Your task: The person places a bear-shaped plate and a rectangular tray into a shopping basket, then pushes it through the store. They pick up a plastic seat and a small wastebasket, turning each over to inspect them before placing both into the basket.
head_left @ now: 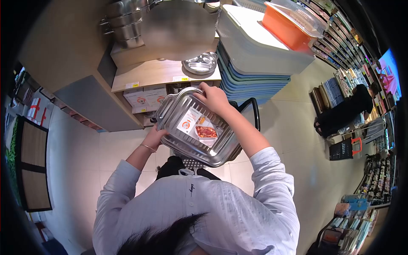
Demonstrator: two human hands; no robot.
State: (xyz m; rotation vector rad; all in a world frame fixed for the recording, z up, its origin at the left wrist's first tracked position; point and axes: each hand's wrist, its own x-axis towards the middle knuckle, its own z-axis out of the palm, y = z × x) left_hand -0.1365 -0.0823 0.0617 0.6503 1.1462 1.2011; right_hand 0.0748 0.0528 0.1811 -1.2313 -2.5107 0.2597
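A rectangular metal roasting pan (176, 146) with a ribbed rack and a printed food label (198, 126) is held tilted in front of my body. My left hand (155, 137) grips its lower left edge, fingers mostly hidden beneath it. At the upper edge, my right hand (211, 98) holds the rim with its fingers bent over it. Beyond the pan, a round divided metal tray (200, 63) lies on the wooden shelf (146, 75).
Stacked steel pots (124, 25) stand at upper left. Blue and clear plastic bins (255, 51), topped by an orange basket (285, 26), rise beside the shelf. A black handle (256, 114) curves right of the pan. A person (348, 109) stands near shelves, by a black basket (341, 149).
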